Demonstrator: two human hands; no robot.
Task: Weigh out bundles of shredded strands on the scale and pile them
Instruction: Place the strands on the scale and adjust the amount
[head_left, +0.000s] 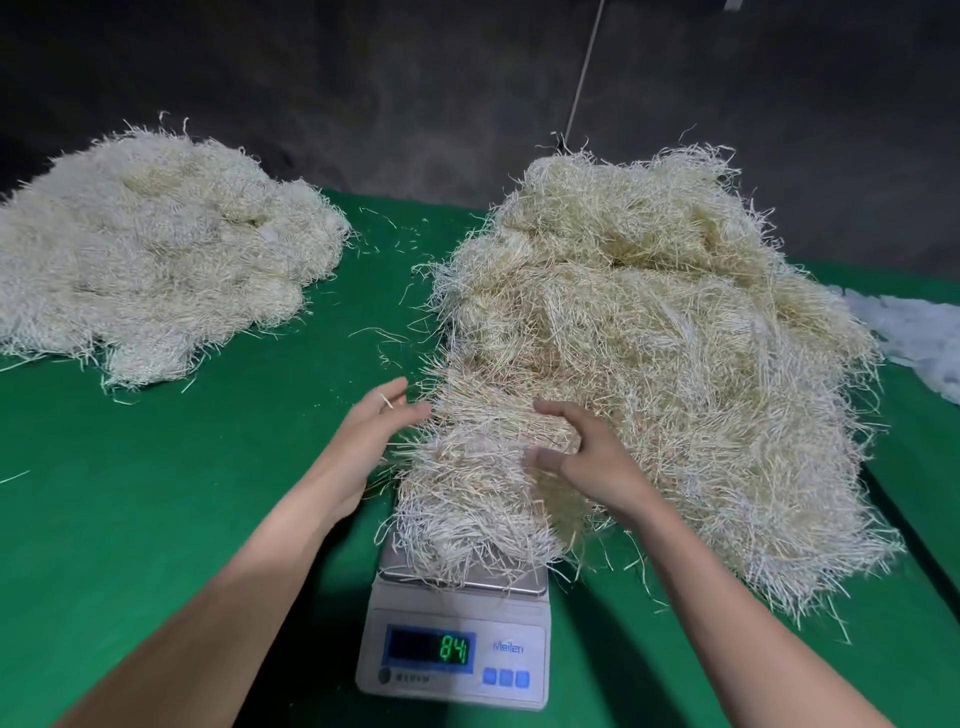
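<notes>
A white digital scale (457, 644) stands near the table's front edge, its green display reading 841. A bundle of pale shredded strands (467, 499) lies on its pan and hangs over the edges. My left hand (363, 441) is at the bundle's left side, fingers nearly straight, touching the strand ends. My right hand (582, 457) rests on top of the bundle with fingers and thumb curled into the strands, pinching a tuft. A large loose heap of strands (649, 322) rises right behind and to the right of the scale.
A second, flatter pile of strands (150, 260) lies at the back left on the green table (156, 493). Single stray strands are scattered between the piles. White crumpled material (919, 338) lies at the right edge. A dark wall stands behind.
</notes>
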